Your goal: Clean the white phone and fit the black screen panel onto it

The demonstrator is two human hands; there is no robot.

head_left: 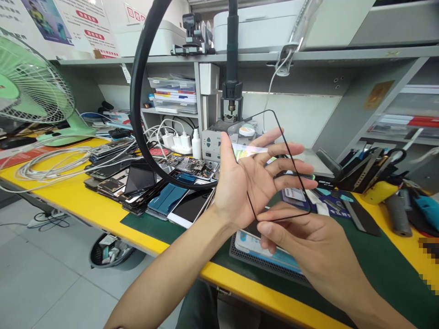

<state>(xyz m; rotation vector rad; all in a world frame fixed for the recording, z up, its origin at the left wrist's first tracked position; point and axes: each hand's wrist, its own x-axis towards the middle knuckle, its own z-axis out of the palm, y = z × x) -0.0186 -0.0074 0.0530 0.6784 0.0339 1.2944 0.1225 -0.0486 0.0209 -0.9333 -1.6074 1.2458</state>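
My right hand (313, 244) pinches the lower corner of a phone-sized, black-edged screen protector (293, 162), see-through in its middle and held up at a tilt. Behind it, my left hand (252, 183) is open, palm towards me, with the fingers spread and the thumb up. Whether the protector touches the left palm I cannot tell. Below both hands lies a phone in pale blue wrapping (250, 241) on a dark perforated mat (236, 251). My hands and forearms cover part of it.
Stacked phones and phone parts (137, 180) lie on the left of the green work mat (144, 224). A black hose (135, 91) loops down in front. Tweezers and tools (368, 171) stand at right. A green fan (30, 87) is far left, a waste bin (116, 258) below.
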